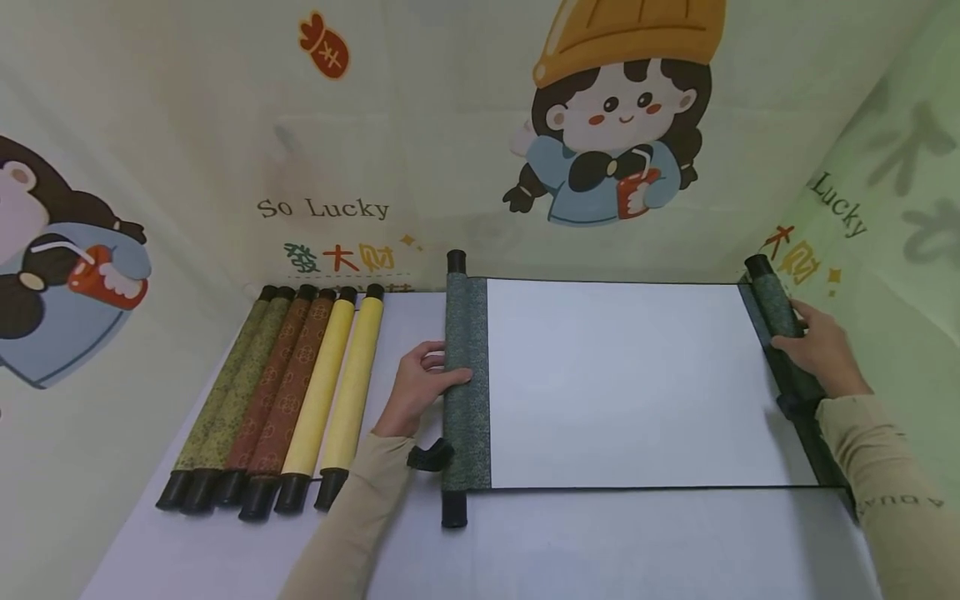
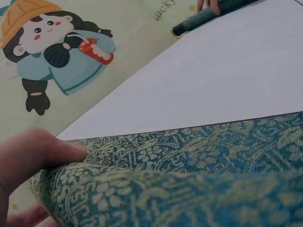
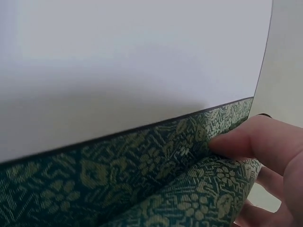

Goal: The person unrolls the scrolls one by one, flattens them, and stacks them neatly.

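A left hand (image 1: pixel 417 390) and right hand (image 1: pixel 827 348) grasp the green end rollers (image 1: pixel 455 425) of a spread blank scroll (image 1: pixel 630 383), where even, gentle tension should best keep it flat.

Passage is left over the near tabletop (image 1: pixel 615 542) before the unrolled scroll (image 1: pixel 615 383), but leftward is obstructed by rolled scrolls (image 1: pixel 291 400).

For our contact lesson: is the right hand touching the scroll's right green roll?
Touching. The right wrist view shows the right hand gripping the green roll, thumb meeting its patterned surface.
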Demonstrator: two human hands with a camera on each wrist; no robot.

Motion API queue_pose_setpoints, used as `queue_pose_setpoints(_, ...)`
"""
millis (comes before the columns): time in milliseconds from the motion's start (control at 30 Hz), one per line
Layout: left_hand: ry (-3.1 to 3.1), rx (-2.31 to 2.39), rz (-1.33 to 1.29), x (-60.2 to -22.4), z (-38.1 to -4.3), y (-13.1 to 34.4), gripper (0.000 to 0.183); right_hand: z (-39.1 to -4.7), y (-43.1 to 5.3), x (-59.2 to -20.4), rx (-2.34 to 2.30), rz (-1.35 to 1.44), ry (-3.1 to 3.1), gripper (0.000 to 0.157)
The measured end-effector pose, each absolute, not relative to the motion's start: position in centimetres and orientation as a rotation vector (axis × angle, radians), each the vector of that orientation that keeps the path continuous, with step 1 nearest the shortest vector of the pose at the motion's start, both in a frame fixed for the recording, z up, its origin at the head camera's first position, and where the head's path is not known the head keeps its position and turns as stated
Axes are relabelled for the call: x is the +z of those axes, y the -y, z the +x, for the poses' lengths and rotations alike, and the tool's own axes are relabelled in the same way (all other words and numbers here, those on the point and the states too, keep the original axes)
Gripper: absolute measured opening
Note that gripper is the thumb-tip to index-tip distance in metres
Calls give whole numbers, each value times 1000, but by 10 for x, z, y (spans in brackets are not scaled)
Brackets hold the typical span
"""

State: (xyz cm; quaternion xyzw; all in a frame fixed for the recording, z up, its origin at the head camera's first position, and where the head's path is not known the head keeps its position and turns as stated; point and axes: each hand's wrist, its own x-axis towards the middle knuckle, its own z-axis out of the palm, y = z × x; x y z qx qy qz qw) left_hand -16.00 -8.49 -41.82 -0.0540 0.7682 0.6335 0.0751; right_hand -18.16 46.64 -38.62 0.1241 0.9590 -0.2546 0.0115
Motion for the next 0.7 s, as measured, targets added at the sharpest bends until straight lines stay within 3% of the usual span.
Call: queue_pose_setpoints(700,-2280,1927,-177,-430,-177,49,61,-197,-481,-418,-649,470,-3073,69)
